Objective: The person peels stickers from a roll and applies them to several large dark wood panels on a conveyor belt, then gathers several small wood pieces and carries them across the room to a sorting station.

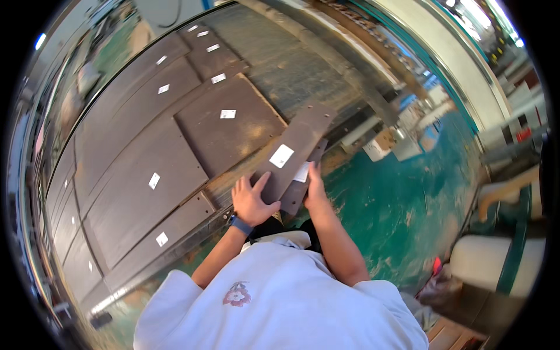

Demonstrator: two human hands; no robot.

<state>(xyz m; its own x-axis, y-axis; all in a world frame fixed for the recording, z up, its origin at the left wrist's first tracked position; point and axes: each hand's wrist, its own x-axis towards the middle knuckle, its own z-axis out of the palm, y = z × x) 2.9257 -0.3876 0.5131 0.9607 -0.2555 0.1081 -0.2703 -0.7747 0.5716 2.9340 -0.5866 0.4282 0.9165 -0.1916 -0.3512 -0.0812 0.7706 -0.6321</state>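
Two narrow dark-brown boards are in front of my body, one overlapping the other, each with a white label. My left hand [251, 202] grips the near end of the upper board [302, 133], its thumb and forefinger apart across that end. A dark band circles the left wrist. My right hand [315, 191] is closed on the right edge of the lower board [296, 193], thumb by its label. The upper board slants away to the far right and covers part of the lower one. Small holes show near the boards' ends. The fingers beneath are hidden.
Several brown labelled panels [131, 204] lie side by side on a large work surface at the left. A squarish panel [245, 137] lies nearest the held boards. A beam [326, 52] crosses the far side. Green floor [379, 204] extends at right, with a pale wrapped bundle [484, 262] beyond.
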